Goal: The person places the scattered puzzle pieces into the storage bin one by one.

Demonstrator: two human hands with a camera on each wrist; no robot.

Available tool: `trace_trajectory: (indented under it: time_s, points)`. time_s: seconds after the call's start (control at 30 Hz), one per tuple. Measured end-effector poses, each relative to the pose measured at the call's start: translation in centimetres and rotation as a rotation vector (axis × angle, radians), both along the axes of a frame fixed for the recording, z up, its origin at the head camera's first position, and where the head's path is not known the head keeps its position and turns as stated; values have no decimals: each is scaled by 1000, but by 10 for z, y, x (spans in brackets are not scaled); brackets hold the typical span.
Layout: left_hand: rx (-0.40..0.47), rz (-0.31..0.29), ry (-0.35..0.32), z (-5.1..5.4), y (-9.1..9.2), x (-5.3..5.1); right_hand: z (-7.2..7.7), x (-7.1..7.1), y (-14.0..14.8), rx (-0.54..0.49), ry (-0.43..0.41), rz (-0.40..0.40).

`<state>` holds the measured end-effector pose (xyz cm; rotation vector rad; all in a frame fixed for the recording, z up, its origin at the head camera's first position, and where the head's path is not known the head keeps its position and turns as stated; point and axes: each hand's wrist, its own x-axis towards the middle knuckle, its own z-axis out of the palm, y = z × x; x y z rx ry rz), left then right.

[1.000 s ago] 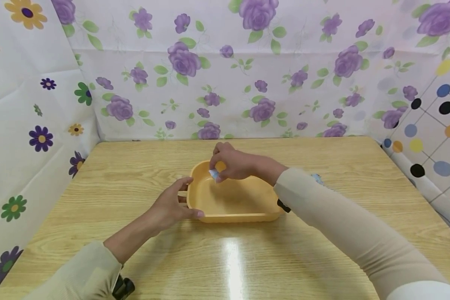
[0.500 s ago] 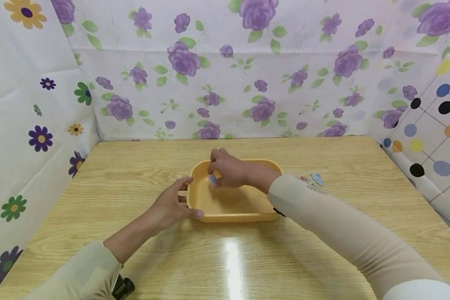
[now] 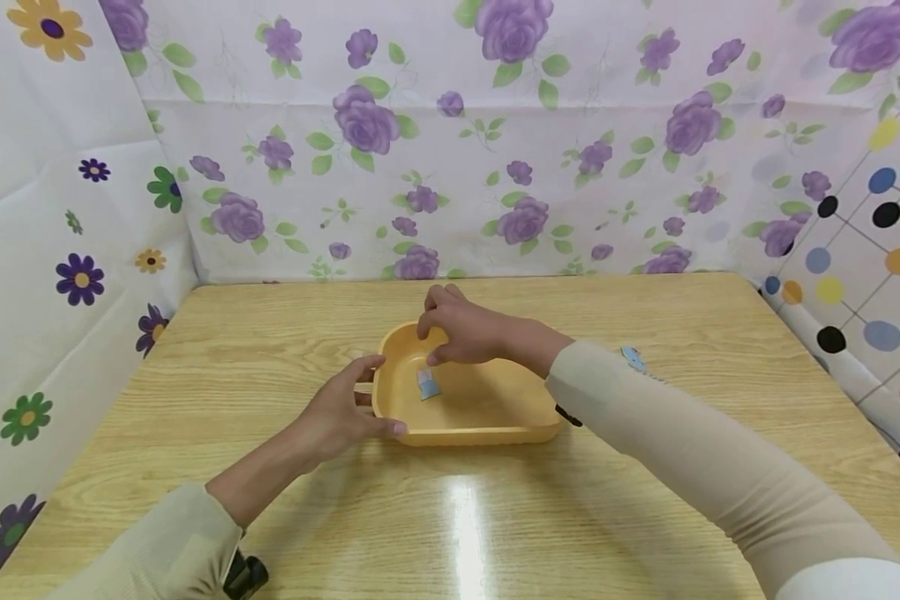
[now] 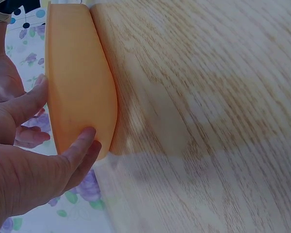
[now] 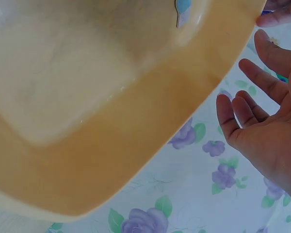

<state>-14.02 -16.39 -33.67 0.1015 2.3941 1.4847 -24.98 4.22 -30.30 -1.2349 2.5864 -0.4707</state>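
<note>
My left hand (image 3: 345, 406) grips the left end of the yellow tray (image 3: 480, 435), thumb at the near corner; the left wrist view shows its fingers (image 4: 82, 145) against the tray's outer wall (image 4: 80, 73). A small blue and pink piece (image 3: 428, 384) lies on the tray floor near that end. Above it hovers my right hand (image 3: 468, 332), fingers bent and parted with nothing between them. In the right wrist view the hand (image 5: 271, 107) is beside the tray rim, and part of the piece (image 5: 183, 7) shows inside.
Right of the tray, a light-blue piece (image 3: 633, 358) lies on the wooden table (image 3: 270, 333), with something beside it partly hidden by my right sleeve (image 3: 667, 417). Flowered cloth (image 3: 450, 167) hangs behind the table's far edge.
The small piece has left my right fingers and lies on the tray floor. My right hand has lifted slightly and its fingers have parted. The left hand keeps its place.
</note>
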Motion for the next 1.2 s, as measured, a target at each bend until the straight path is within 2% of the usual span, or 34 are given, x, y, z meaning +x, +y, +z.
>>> trace_trajectory:
  time_s: [0.27, 0.47, 0.83, 1.2]
  points:
    - [-5, 2, -2, 1, 1, 0, 10, -1, 12, -3, -57, -3]
    - [-17, 3, 0, 0, 2, -1, 15, -3, 35, -32, -97, -18]
    - [-10, 14, 3, 1, 1, -1, 16, -8, 69, -112, -86, -21]
    - [-12, 20, 4, 0, 2, -1, 21, -14, 103, -113, -132, -122]
